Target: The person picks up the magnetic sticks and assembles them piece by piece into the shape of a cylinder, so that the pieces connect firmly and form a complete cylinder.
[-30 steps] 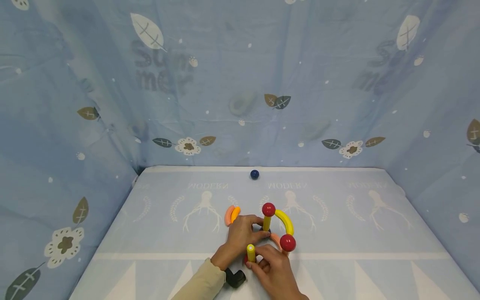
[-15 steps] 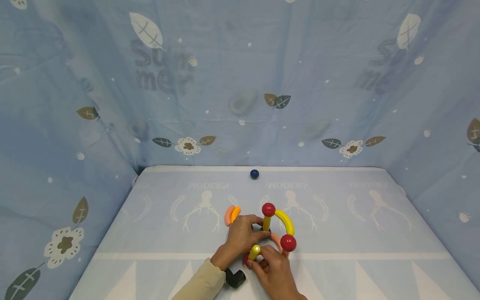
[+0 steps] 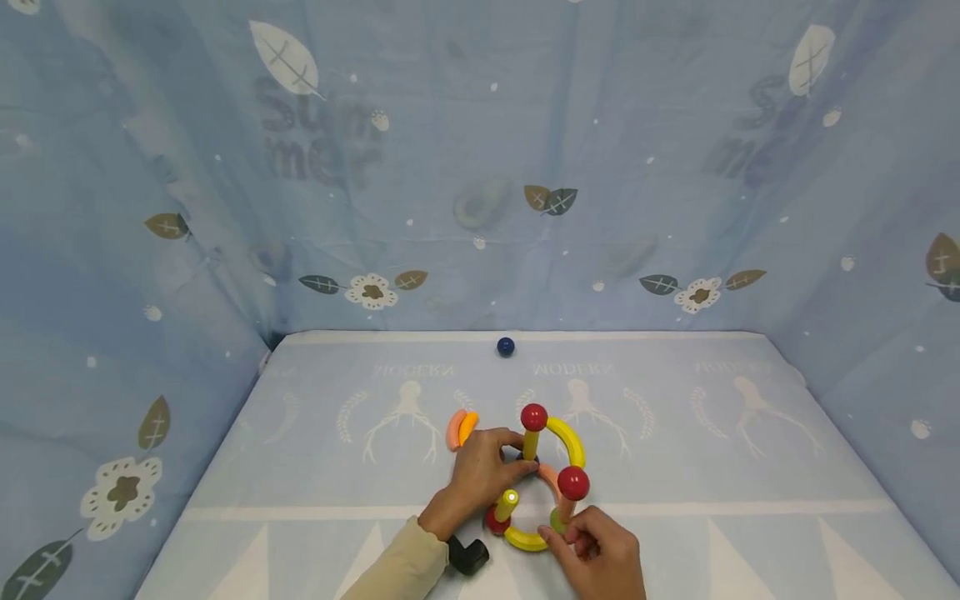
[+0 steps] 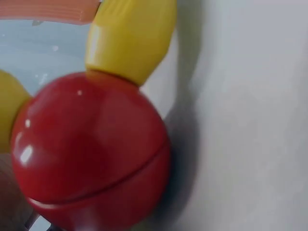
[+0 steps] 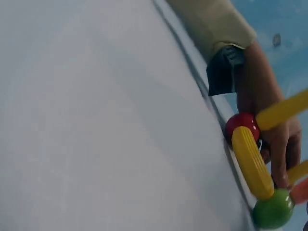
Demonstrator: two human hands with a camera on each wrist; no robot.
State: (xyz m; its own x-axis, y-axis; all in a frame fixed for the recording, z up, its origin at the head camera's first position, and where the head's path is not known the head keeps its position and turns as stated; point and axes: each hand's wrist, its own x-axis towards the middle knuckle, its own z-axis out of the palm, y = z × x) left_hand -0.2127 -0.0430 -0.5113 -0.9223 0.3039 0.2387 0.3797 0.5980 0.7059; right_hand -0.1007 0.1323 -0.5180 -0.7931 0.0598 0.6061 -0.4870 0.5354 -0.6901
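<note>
Magnetic rods and balls form a ring structure. My left hand (image 3: 483, 471) pinches the dark ball (image 3: 528, 457) at the foot of an upright yellow rod (image 3: 531, 444) topped by a red ball (image 3: 534, 417). With thumb and index finger my right hand (image 3: 603, 554) holds the green ball (image 3: 558, 521), under an orange rod (image 3: 567, 508) with another red ball (image 3: 573, 482) on top. A curved yellow rod (image 5: 252, 163) joins the green ball to a low red ball (image 4: 91, 149), from which a yellow rod (image 3: 507, 504) rises, bare-topped and leaning.
Loose curved pieces, pink (image 3: 456, 430) and orange (image 3: 468, 427), lie beyond my left hand. A dark blue ball (image 3: 506, 347) sits near the table's far edge. The black wrist camera (image 3: 468, 557) is beside my left sleeve. Patterned cloth (image 3: 480, 167) surrounds the table (image 3: 675, 467).
My right hand has let go of the yellow rod on the low red ball and moved right to the green ball. That rod has tilted slightly. The left hand keeps its hold.
</note>
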